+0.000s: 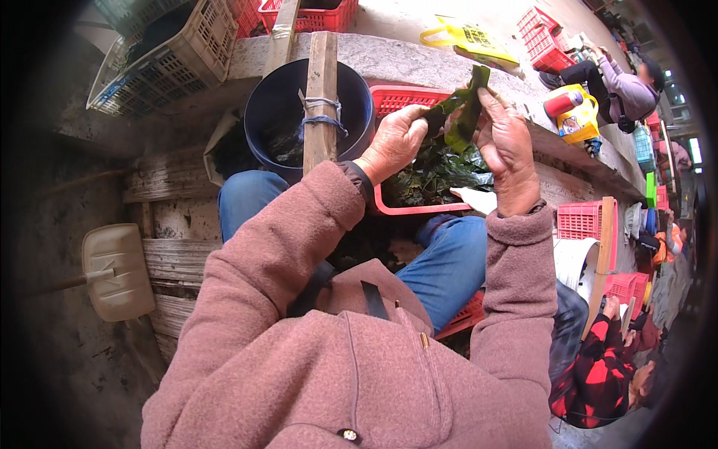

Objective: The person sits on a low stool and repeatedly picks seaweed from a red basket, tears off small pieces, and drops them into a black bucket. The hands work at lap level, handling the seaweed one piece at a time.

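A dark green, glossy strip of seaweed [464,120] is stretched between my hands, its top end sticking up. My left hand [397,137] pinches its left side between thumb and curled fingers. On the other side, my right hand [504,143] grips it near the upper end with thumb and fingers. Below both hands lies a red plastic basket [387,207] that holds a heap of wet seaweed [432,179]. To its left stands a round dark blue tub [255,126] with dark contents. A wooden plank [321,84], wound with blue cord [322,122], crosses over the tub.
A pale crate [190,62] is at upper left, above a plastic shovel [118,272]. A concrete ledge [387,59] bears a yellow bag [474,39]. Co-workers sit at right, one in a lilac top [631,87], another in a red-and-black jacket [597,376], among red crates [586,219].
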